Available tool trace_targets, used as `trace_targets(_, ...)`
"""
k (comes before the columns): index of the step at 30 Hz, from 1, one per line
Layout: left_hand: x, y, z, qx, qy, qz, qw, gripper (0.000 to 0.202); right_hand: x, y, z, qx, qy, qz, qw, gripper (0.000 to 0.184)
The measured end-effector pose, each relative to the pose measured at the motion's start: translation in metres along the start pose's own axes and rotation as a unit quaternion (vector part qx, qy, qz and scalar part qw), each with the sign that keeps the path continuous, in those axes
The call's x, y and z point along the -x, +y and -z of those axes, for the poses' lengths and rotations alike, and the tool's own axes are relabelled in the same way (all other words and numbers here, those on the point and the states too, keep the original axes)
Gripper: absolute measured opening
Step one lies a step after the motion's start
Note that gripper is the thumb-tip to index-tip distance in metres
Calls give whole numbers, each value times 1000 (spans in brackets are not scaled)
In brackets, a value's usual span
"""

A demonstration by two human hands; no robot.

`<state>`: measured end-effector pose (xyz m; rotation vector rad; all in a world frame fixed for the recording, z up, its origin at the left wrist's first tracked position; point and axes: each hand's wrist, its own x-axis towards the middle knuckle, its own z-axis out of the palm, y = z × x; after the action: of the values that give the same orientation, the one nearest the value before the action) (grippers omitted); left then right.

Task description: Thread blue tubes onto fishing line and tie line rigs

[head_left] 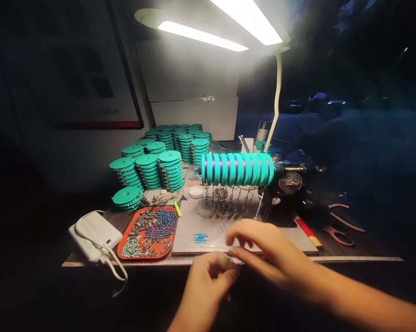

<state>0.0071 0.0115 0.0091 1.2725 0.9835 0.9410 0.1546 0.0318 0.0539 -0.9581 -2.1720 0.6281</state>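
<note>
My left hand [208, 276] is at the table's front edge, fingers curled into a pinch on something small that I cannot make out. My right hand [263, 251] hovers just right of it, blurred by motion, its fingers bent toward the left hand's fingertips. Both are over the near edge of a pale work mat [194, 226]. A small heap of thin blue pieces [200, 238] lies on the mat just beyond them. Above the mat a horizontal row of teal spools [237, 169] sits on a spindle, with hooks and small weights hanging beneath.
Stacks of teal spools [159, 161] fill the back left. An orange tray [149, 233] of blue and grey small parts sits left of the mat, a white power bank [95, 233] with cable beside it. Pink-handled scissors [339, 226] lie right. A desk lamp [228, 27] shines overhead.
</note>
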Motion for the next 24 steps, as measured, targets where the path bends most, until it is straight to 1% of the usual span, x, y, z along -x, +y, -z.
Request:
trace_targets(1, -1, 2, -1, 125, -11, 95, 987, 10, 15, 4, -4, 69, 55, 100, 991, 16)
trace_targets(2, -2, 2, -2, 231, -22, 166, 959, 10, 29, 9, -10, 126, 83, 180, 972, 21)
trace_targets(3, -3, 2, -4, 308, -28, 212, 927, 12, 41, 14, -16, 181, 102, 229, 951, 25)
trace_targets(4, -3, 1, -6, 359, -31, 239, 902, 14, 51, 19, -22, 232, 120, 265, 928, 26)
trace_targets(5, -3, 0, -9, 389, -39, 252, 885, 15, 58, 24, -28, 263, 146, 287, 909, 26)
trace_targets(7, -3, -3, -12, 419, -52, 259, 869, 17, 63, 28, -35, 296, 188, 297, 888, 25)
trace_targets(8, -3, -4, -13, 427, -56, 261, 864, 16, 63, 28, -36, 300, 201, 293, 885, 25)
trace_targets(10, -2, -6, -15, 433, -65, 269, 858, 17, 62, 28, -35, 297, 205, 279, 890, 25)
trace_targets(11, -2, -7, -15, 429, -70, 273, 858, 17, 62, 27, -35, 283, 207, 273, 896, 25)
trace_targets(12, -2, -8, -15, 422, -73, 275, 861, 18, 62, 27, -34, 250, 206, 251, 912, 26)
trace_targets(13, -1, -9, -15, 411, -76, 273, 867, 19, 63, 27, -35, 191, 204, 207, 938, 27)
trace_targets(14, -1, -10, -16, 398, -81, 264, 875, 20, 64, 27, -37, 104, 201, 141, 964, 27)
trace_targets(15, -1, -12, -16, 382, -94, 251, 885, 20, 66, 28, -39, -5, 195, 57, 979, 27)
trace_targets(16, -2, -14, -16, 362, -109, 232, 896, 20, 68, 29, -42, -125, 180, -32, 975, 27)
trace_targets(17, -2, -15, -16, 334, -120, 205, 912, 20, 69, 30, -44, -239, 153, -115, 952, 29)
trace_targets(18, -2, -17, -16, 289, -121, 167, 935, 20, 71, 30, -47, -331, 122, -179, 919, 33)
trace_targets(19, -3, -18, -15, 225, -108, 116, 961, 20, 73, 30, -48, -389, 95, -216, 890, 36)
trace_targets(20, -3, -18, -14, 145, -84, 57, 984, 19, 75, 29, -50, -411, 68, -237, 878, 38)
trace_targets(21, -3, -17, -13, 56, -58, -4, 997, 18, 77, 28, -50, -401, 53, -244, 882, 38)
trace_targets(22, -2, -16, -13, -30, -41, -61, 997, 16, 78, 26, -49, -365, 53, -236, 899, 37)
trace_targets(23, -2, -14, -12, -103, -37, -104, 989, 14, 80, 23, -48, -315, 65, -215, 922, 35)
trace_targets(24, -1, -12, -12, -156, -41, -132, 978, 12, 82, 20, -47, -264, 78, -184, 944, 32)
